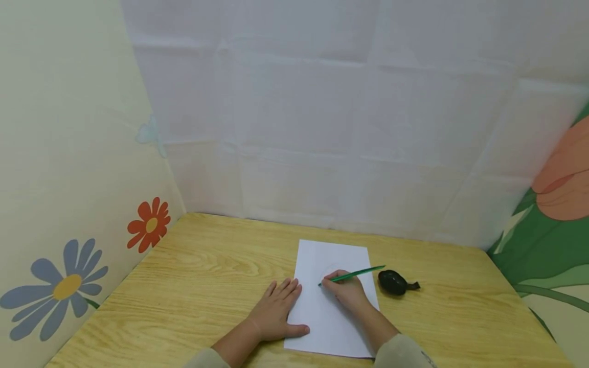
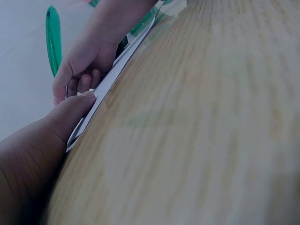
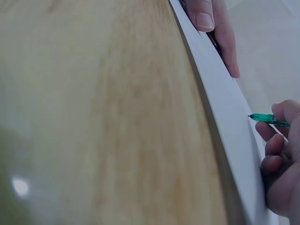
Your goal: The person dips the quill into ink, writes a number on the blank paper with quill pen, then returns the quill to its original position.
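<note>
A white sheet of paper (image 1: 331,317) lies on the wooden table. My right hand (image 1: 348,294) pinches a green pen (image 1: 359,273) over the middle of the sheet. In the right wrist view the tip of the pen (image 3: 262,117) points at the paper (image 3: 225,117). A faint curved line shows on the sheet just above that hand. The left hand (image 1: 276,312) is spread flat at the sheet's left edge, its thumb resting on the paper. Behind it, in the left wrist view, the right hand (image 2: 89,58) has its fingers curled around the pen (image 2: 54,42).
Right of the paper lies a dark, glossy, rounded object (image 1: 392,282) with a short stalk. The wood-grain table (image 1: 207,276) extends on both sides. A white cloth (image 1: 322,128) hangs behind, and flower-patterned panels (image 1: 69,179) stand at the sides.
</note>
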Available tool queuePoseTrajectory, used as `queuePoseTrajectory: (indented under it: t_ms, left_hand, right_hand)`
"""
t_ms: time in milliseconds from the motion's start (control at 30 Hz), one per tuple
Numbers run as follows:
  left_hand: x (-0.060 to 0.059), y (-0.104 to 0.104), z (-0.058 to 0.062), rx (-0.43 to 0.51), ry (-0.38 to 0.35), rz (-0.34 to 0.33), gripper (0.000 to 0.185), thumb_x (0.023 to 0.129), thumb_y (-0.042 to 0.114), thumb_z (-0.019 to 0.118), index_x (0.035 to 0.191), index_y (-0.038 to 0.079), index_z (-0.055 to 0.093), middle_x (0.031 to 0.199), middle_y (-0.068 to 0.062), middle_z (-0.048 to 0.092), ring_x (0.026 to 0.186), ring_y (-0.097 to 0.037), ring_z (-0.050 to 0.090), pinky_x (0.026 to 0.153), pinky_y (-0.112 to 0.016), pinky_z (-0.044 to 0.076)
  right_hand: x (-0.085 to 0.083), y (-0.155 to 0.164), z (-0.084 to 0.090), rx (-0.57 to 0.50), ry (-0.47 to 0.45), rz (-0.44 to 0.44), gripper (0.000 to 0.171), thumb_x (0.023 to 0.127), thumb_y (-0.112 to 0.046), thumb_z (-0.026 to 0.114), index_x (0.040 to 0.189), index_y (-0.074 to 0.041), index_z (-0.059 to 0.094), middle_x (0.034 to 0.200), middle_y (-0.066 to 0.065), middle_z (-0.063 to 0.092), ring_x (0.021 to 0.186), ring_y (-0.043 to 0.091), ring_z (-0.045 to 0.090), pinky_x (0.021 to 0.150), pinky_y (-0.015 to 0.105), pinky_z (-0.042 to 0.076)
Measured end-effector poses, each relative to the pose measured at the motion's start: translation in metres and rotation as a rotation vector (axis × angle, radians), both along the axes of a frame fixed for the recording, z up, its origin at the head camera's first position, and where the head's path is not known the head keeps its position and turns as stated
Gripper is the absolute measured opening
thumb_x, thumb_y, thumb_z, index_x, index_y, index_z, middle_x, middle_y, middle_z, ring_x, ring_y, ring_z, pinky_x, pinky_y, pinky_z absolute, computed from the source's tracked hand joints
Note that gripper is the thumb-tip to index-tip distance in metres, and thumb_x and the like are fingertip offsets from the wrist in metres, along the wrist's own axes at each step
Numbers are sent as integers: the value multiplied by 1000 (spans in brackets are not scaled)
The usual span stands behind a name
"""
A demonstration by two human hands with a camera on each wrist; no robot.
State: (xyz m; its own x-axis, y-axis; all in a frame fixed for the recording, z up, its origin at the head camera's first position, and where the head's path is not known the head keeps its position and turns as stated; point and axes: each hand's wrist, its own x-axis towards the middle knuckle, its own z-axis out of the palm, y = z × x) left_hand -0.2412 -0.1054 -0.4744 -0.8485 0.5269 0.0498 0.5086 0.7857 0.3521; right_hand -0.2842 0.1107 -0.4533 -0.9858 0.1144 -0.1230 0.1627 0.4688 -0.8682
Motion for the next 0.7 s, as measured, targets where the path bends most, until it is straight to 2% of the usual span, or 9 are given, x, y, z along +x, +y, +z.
queuePoseTrajectory:
  t_ms: [533, 700]
  left_hand:
    - [-1, 1, 5, -20, -28, 6, 101, 82, 75, 54, 154, 7, 31, 162, -9, 26, 152, -28, 21, 123, -54, 12]
    - [-1, 1, 6, -15, -17, 9, 100, 82, 74, 55, 153, 6, 33, 162, -10, 28, 151, -29, 22, 122, -55, 14]
  right_hand:
    - [6, 2, 1, 34, 35, 53, 18, 81, -24, 76, 90, -9, 73, 64, -8, 58, 55, 9, 46, 52, 22, 41]
    - [5, 3, -2, 3, 38, 68, 17, 81, -21, 76, 89, -8, 73, 63, -10, 59, 52, 8, 41, 49, 20, 37]
